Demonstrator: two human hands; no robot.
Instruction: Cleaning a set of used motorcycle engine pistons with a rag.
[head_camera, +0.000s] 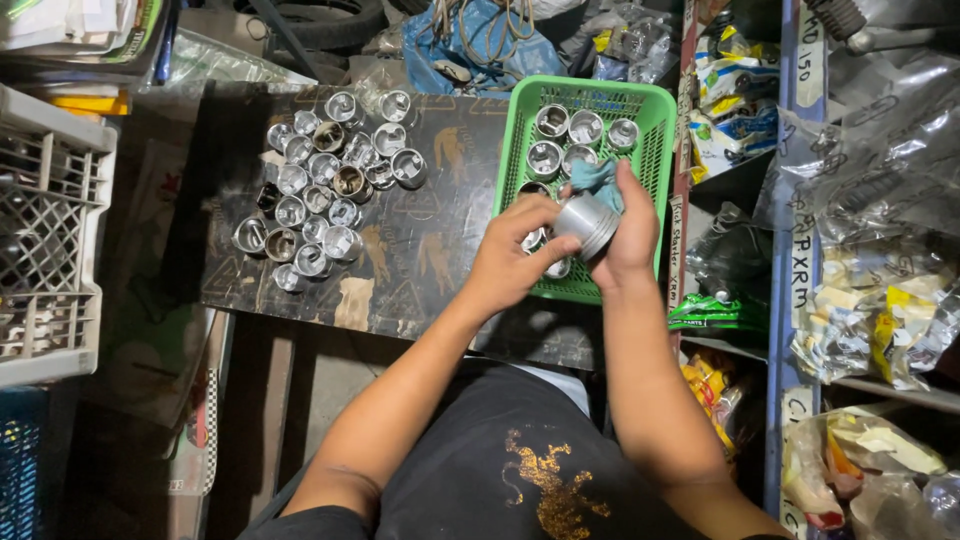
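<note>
Your right hand (628, 238) grips a metal piston (588, 222) and teal rag (597, 180); left hand (512, 262) pinches the piston, over the green basket (655, 105) right of centre.

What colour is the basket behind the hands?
Green; the basket shows clearly in the head view.

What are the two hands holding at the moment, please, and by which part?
The right hand holds a short metal cylinder with a blue cloth bunched behind it, over the green basket. The left hand has its grip on the cylinder's side wall.
</note>
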